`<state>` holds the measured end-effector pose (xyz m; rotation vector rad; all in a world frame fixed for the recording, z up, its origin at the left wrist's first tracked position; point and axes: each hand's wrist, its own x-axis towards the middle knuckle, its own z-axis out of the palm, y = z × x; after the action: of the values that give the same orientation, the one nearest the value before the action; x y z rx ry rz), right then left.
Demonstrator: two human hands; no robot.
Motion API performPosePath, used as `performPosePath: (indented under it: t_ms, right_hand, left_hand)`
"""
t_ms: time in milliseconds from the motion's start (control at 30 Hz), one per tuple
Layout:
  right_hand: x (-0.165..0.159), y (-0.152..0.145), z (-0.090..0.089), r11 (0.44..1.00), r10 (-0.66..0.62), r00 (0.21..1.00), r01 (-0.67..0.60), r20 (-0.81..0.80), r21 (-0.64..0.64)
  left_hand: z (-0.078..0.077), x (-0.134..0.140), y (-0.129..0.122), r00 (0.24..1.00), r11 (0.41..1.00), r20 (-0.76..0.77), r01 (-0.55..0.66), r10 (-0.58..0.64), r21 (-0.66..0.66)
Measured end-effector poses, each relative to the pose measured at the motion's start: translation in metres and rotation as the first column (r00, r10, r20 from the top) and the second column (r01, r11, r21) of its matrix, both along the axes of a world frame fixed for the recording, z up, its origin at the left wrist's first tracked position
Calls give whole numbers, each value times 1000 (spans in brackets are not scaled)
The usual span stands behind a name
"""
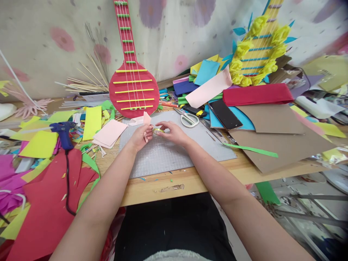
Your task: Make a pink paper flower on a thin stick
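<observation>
Pinching pale-pink folded paper (147,119) in left hand (141,138), over grey gridded cutting mat (163,157); holding small yellowish tape-like roll (158,131) between thumb and fingers of right hand (174,133). Likely light, soft, easily creased: take paper by edges. Probably firm, slick: grip roll by rim.

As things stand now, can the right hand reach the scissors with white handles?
Likely yes: the scissors lie just beyond the right hand, and nothing visible stands between. It seems to hold a yellowish roll, though, so may need to release that first.
</observation>
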<state>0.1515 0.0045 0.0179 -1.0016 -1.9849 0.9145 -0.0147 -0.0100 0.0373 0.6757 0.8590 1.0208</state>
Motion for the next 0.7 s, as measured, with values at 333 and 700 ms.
performPosePath:
  t_ms: [333,700]
  right_hand:
    - [-4,2,2,982,21,999,-29,-42,-188]
    - [0,7,-2,967,-254,965,251,68,49]
  left_hand:
    - [-10,0,2,979,996,-200,-20,38,92]
    - [-12,-2,4,997,998,-33,67,-67,4]
